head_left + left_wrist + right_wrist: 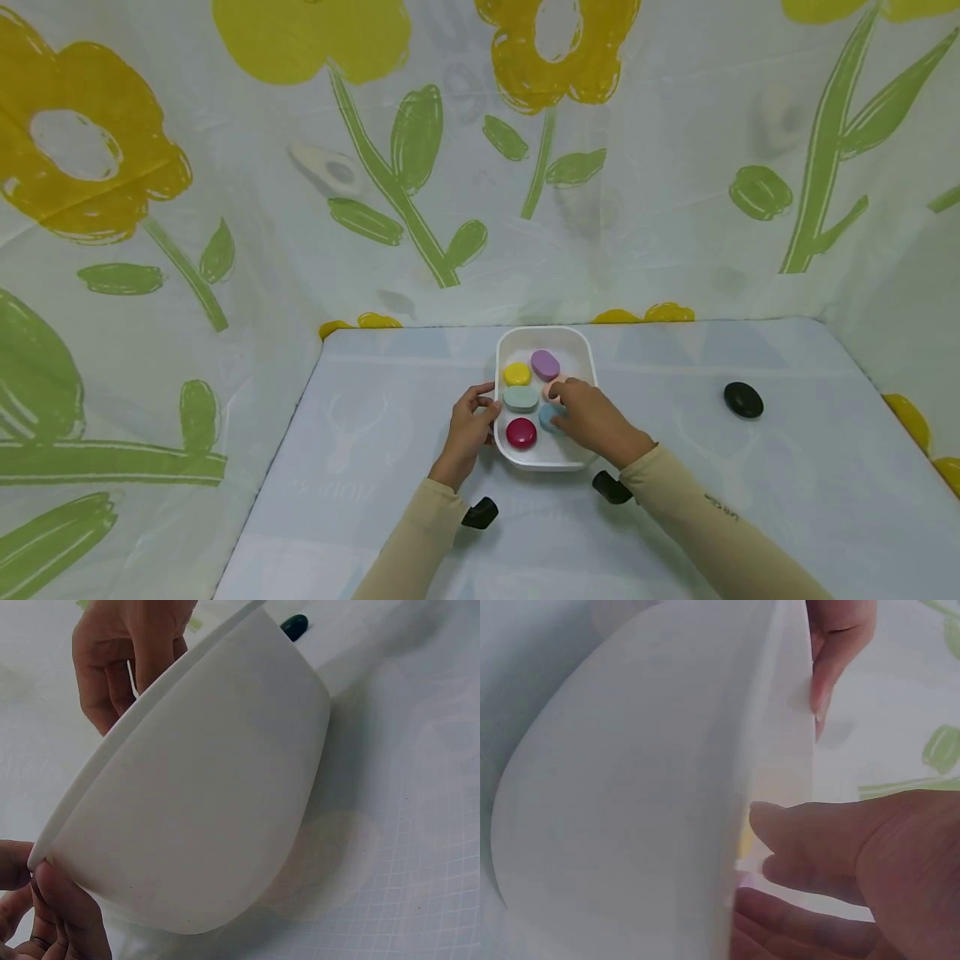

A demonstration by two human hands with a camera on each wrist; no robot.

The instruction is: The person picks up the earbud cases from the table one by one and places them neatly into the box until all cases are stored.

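Observation:
A white rectangular tub (577, 446) with rounded corners stands on the table with several smooth, rounded coloured pieces inside. These include a yellow one (517, 374), a purple one (545, 364), a pale green one (521, 398) and a red one (521, 432). My left hand (468, 429) pinches the tub's left rim between thumb and fingers. Over the tub's right side reaches my right hand (596, 421), its thumb and fingers spread apart. Its fingertips are at a pale pink piece (551, 388) and a light blue piece (550, 414), both partly covered. The right wrist view has the tub wall hiding some fingers.
A glossy black oval piece (743, 400) lies on the table to the right of the tub. The pale table (360, 500) meets a flower-printed cloth (637, 250) at the back and sides. Black wrist devices (481, 513) sit near both sleeves.

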